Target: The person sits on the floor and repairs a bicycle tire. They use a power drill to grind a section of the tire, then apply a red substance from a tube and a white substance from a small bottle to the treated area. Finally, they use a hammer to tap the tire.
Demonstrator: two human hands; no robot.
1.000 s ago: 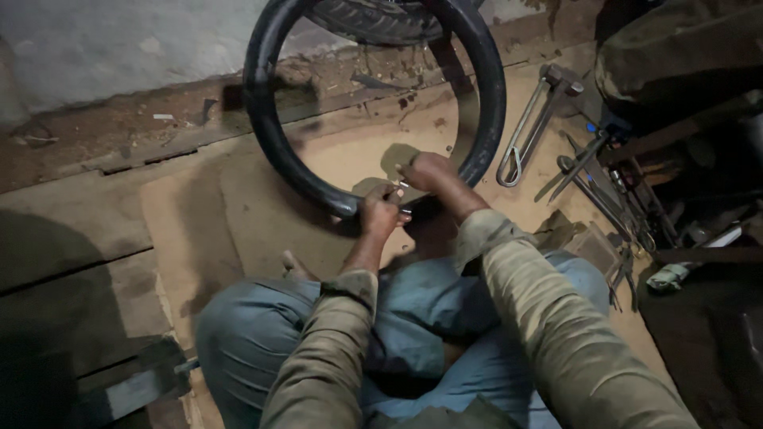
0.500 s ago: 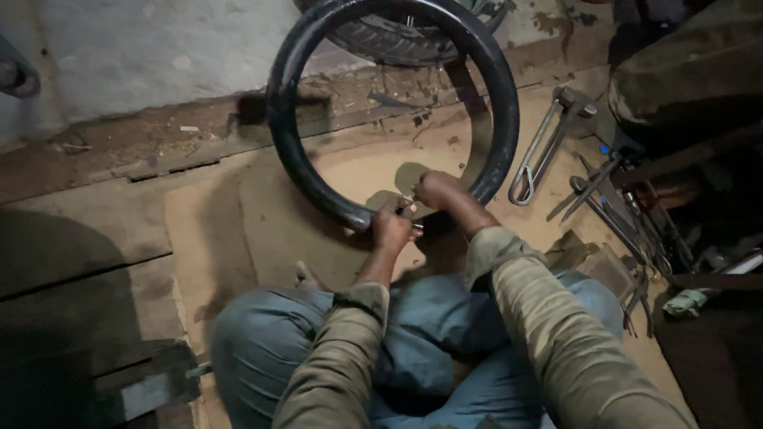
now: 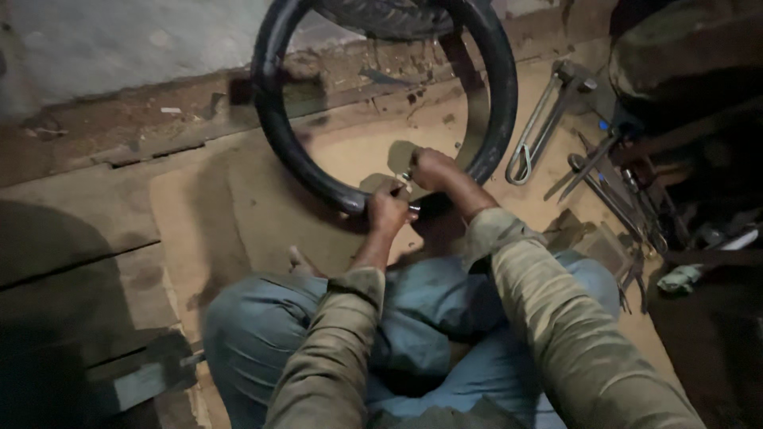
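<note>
Black rubber inner tube (image 3: 274, 119), ring leaning upright on the plywood floor (image 3: 238, 214).
Left hand (image 3: 388, 210) fingers wrapped round its lowest arc; right hand (image 3: 431, 168), just beside, pinching a small metal fitting (image 3: 408, 175) there. Long metal tools (image 3: 548, 119) lie right.

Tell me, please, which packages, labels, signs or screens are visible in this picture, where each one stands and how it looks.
None can be made out: no package, label, sign or screen.
What shows instead is a black rubber inner tube standing on the wooden floor, held at its lower edge by the left hand and the right hand.
Grey metal tools lie to the right, dim and bare.
</note>
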